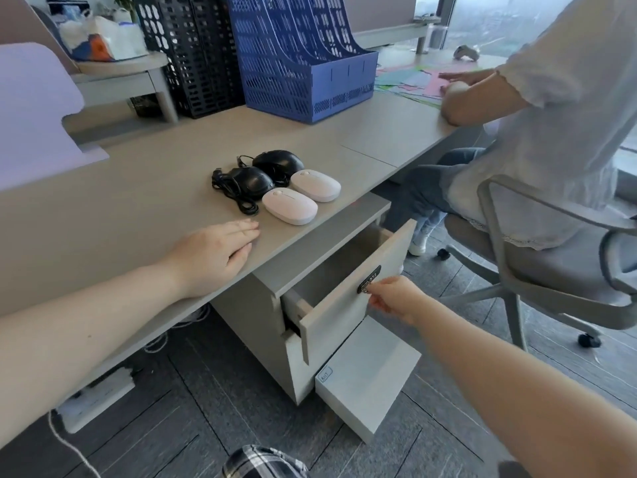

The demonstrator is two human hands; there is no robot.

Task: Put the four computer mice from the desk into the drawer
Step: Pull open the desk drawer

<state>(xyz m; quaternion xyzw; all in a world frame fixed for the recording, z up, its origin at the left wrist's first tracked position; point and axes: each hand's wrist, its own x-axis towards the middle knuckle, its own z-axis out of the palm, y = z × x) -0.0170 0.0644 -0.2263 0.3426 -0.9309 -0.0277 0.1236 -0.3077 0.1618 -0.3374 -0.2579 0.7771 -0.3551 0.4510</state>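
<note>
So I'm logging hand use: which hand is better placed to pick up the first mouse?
Left. The left hand lies flat on the desk beside the white mouse; the right hand grips the drawer lock.

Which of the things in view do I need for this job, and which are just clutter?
Needed:
two black mice
two white mice
drawer
left hand, flat on the desk
right hand, fingers at the drawer lock

Clutter:
blue file rack
black file racks
coloured papers
chair

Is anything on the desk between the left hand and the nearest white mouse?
No. In the head view, only bare desk separates the left hand from the white mouse.
</note>
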